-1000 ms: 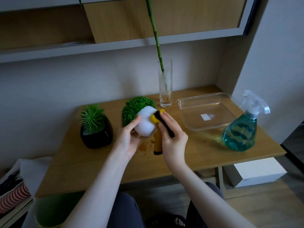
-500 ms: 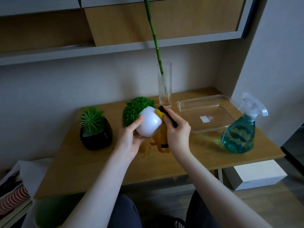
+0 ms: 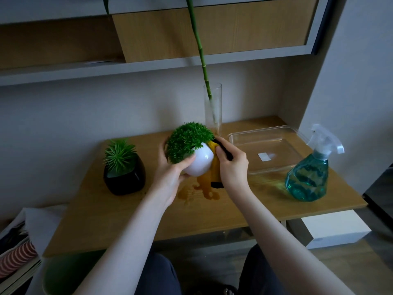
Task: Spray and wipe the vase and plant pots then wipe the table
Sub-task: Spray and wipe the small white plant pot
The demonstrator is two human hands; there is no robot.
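My left hand [image 3: 172, 173] holds a round white pot [image 3: 201, 163] of bushy green plant [image 3: 188, 143] above the wooden table [image 3: 131, 218], tilted to the left. My right hand [image 3: 232, 167] presses a yellow cloth with a black edge [image 3: 214, 167] against the pot's right side. The cloth hangs down to the table, where a wet patch [image 3: 200, 193] shows. A black pot with a spiky plant [image 3: 124, 173] stands to the left. Behind stands a tall glass vase [image 3: 213, 109] holding a green stalk. A teal spray bottle [image 3: 310, 175] stands at the right.
A clear plastic tray [image 3: 265, 150] lies between the vase and the spray bottle. Shelves and a wooden cabinet [image 3: 191, 35] hang above the table. A white box [image 3: 333, 228] sits on the floor at the right, a green bin [image 3: 63, 273] and striped items at the lower left.
The white pot has been turned so the plant now faces me more, and lifted slightly. My right hand with the cloth has slid along the pot's right side.
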